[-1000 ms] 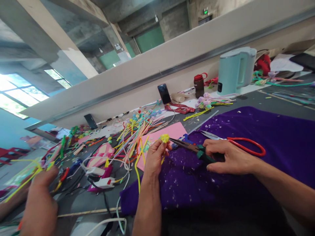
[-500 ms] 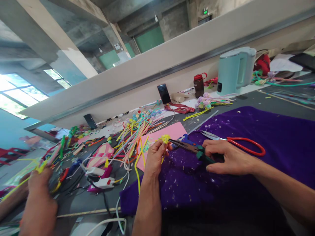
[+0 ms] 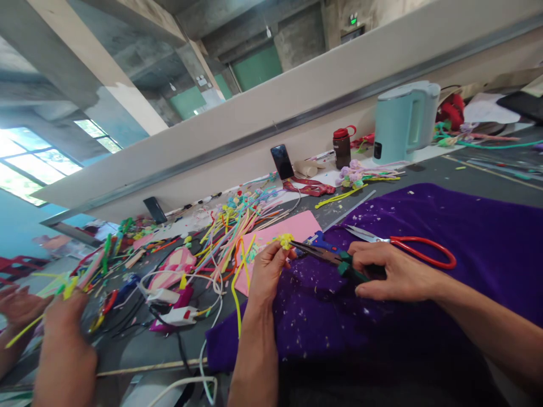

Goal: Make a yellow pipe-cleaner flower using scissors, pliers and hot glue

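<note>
My left hand pinches a small yellow fuzzy flower, which looks made of pipe cleaner. In my right hand are long-nose pliers with dark green handles, and their tips touch the flower's right side. Just under the flower lies a pink sheet, with a blue glue gun partly hidden behind the pliers. Red-handled scissors rest on the purple cloth beyond my right hand. Yellow pipe cleaners lie left of my left wrist.
A heap of coloured pipe cleaners covers the table's middle. White cables and plugs lie to the left. Farther back stand a phone, a red-capped bottle and a pale blue kettle. A co-worker's hands are at far left.
My hands, the pliers and the flower have stayed almost still. At the far left, one of the co-worker's hands has come up and spread its fingers.
</note>
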`<state>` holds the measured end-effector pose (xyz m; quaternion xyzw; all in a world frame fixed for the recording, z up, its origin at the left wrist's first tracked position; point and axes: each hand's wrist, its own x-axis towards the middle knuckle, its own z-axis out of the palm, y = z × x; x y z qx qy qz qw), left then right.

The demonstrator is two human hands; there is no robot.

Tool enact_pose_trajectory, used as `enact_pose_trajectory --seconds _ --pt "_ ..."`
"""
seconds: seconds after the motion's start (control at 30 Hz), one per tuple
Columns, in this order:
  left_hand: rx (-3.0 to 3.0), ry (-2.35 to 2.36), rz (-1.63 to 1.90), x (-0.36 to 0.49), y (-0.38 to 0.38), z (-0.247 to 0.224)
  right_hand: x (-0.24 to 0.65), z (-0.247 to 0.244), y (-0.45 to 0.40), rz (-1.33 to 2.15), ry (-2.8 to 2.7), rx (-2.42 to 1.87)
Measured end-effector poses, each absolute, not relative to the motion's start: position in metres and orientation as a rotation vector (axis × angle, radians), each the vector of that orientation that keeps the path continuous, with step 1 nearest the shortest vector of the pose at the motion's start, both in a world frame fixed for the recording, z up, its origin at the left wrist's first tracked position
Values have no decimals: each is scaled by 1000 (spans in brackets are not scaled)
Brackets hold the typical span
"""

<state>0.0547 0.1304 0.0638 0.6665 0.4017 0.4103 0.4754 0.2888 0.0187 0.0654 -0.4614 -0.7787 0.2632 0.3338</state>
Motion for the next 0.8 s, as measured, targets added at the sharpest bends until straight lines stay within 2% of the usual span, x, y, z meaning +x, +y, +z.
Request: enact_pose_trajectory --seconds 0.8 --pt "1575 977 1040 55 131 63 288 66 18 656 -2051 -1220"
